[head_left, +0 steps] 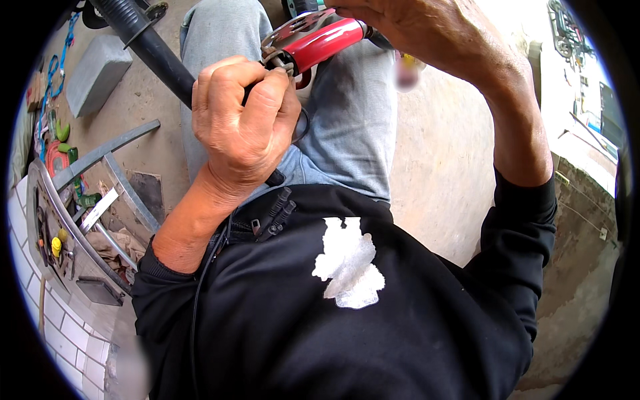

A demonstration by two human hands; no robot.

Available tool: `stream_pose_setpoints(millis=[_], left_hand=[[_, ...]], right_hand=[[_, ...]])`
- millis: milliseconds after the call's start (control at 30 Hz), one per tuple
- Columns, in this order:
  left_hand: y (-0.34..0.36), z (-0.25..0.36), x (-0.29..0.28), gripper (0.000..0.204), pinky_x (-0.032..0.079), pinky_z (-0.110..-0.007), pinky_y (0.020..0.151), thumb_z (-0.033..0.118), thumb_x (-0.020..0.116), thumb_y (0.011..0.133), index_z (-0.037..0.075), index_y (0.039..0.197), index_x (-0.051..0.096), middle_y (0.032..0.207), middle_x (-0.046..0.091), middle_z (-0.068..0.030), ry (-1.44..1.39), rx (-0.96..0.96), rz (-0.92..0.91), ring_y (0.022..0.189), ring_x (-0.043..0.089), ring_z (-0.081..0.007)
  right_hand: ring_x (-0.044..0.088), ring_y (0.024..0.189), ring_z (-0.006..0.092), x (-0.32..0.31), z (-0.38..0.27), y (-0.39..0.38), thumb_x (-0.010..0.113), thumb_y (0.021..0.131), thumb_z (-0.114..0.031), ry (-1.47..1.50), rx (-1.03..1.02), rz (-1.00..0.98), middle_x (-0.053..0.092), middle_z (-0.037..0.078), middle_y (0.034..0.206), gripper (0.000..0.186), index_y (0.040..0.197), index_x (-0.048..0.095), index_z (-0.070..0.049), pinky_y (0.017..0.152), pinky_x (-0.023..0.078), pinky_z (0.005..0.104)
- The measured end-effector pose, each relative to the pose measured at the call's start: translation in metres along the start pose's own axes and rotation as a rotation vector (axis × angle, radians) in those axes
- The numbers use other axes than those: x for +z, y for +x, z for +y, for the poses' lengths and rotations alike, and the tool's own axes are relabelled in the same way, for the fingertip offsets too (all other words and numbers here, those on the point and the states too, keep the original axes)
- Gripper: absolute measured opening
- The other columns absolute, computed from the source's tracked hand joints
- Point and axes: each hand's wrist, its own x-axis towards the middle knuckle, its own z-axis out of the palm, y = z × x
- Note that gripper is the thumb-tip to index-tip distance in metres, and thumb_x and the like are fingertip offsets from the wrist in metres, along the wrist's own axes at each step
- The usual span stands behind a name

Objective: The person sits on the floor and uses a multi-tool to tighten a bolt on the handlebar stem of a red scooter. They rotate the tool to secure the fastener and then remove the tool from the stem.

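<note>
My left hand (243, 120) is closed around a metal fitting (280, 60) at the left end of a glossy red tube (327, 41), between my knees. A slotted metal plate (297, 27) lies along the top of the tube. My right hand (420, 30) reaches in at the upper right, its fingertips on the far end of the red assembly, partly cut off by the picture's edge. A thick black tube (150, 50) runs diagonally under my left hand, with a thin dark cable looping beside it.
A grey block (97, 70) sits on the floor at left. Below it stand a metal frame (130, 193) and a tray of tools (63, 247). Blue rope (53, 80) lies along the far left. At right are a concrete ledge (580, 220) and metal items near the bright upper edge.
</note>
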Motion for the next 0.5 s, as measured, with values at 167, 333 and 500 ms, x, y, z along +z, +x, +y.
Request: stream_pose_setpoints(millis=[167,333,500], left_hand=[[0.000,0.000,-0.001,0.034,0.049,-0.034,0.072,-0.008,0.081,0.066,0.004,0.095,0.067,0.093,0.057,-0.0060,0.003,0.009,-0.005,0.086,0.059,-0.0239],[0.000,-0.001,0.000,0.033,0.049,-0.034,0.072,-0.007,0.081,0.067,0.004,0.095,0.067,0.094,0.058,-0.0066,-0.001,0.015,-0.005,0.087,0.059,-0.0246],[0.001,-0.001,-0.001,0.033,0.049,-0.034,0.072,-0.007,0.081,0.067,0.003,0.095,0.067,0.094,0.058,-0.0072,-0.002,0.008,-0.004,0.087,0.060,-0.0252]], right_hand=[[0.051,0.061,0.0277,0.002,0.009,0.000,0.049,0.087,-0.001,0.016,0.047,-0.106,0.044,0.012,0.062,0.017,0.070,0.049,-0.002,0.061,0.044,0.0395],[0.055,0.065,0.0313,-0.003,-0.003,0.003,0.051,0.085,0.000,0.008,0.081,-0.115,0.048,0.015,0.063,0.013,0.072,0.052,0.000,0.064,0.046,0.0415],[0.060,0.069,0.0334,-0.006,-0.011,0.009,0.053,0.083,-0.001,-0.052,0.087,-0.133,0.053,0.017,0.063,0.011,0.072,0.055,0.003,0.065,0.048,0.0427]])
